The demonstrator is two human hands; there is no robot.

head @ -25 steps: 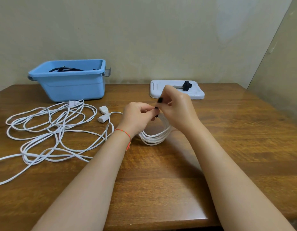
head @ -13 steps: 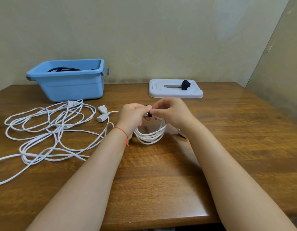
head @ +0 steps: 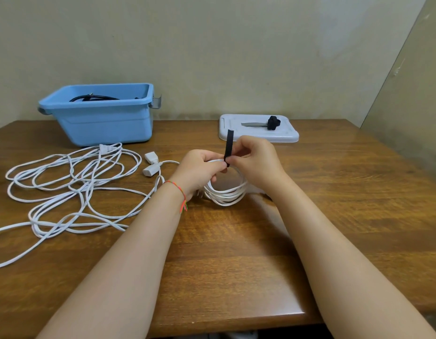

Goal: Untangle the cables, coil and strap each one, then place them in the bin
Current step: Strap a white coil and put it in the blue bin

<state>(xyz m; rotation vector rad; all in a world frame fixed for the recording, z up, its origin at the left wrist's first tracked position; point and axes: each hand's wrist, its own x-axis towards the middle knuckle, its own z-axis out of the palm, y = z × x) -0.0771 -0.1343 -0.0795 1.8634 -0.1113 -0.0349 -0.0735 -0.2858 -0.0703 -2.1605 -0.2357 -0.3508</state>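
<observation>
From where I stand, her left hand (head: 199,167) grips the white coil (head: 226,192) above the table (head: 334,192) while right hand (head: 254,160) pinches the upright black strap (head: 229,145); she'd best pull it snug before wrapping.

bin (head: 109,123) behind loose cable (head: 72,182), lid (head: 258,133) right, perhaps cable inside

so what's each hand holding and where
Left hand grips the white coil at its top. Right hand pinches the black strap low down, where it meets the coil.
</observation>
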